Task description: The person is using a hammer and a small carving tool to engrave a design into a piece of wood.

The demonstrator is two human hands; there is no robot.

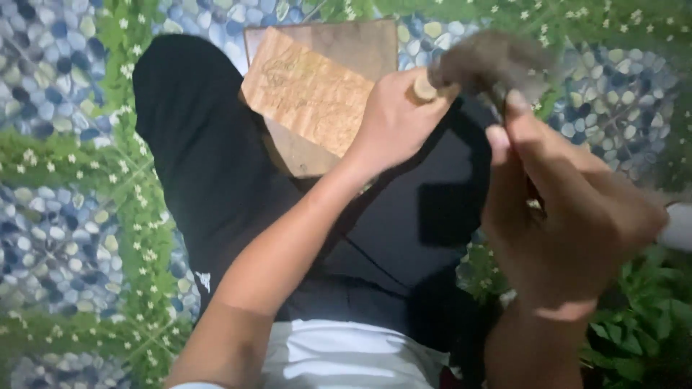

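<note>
My left hand (393, 122) is closed around a tool with a light wooden handle (424, 90); its blurred grey-brown head (497, 65) sticks out to the right. My right hand (569, 216) is raised close to the camera, just right of and below that head. Its fingers pinch something thin and dark that is too blurred to name. A light wooden board (310, 94) with faint drawn lines rests on my lap under the left hand, lying on a darker board (360, 47).
I sit with legs in black trousers (209, 158) on a floor mat (58, 180) printed with pebbles, grass and small white flowers. A white object (679, 227) shows at the right edge. My white shirt (346, 353) fills the bottom.
</note>
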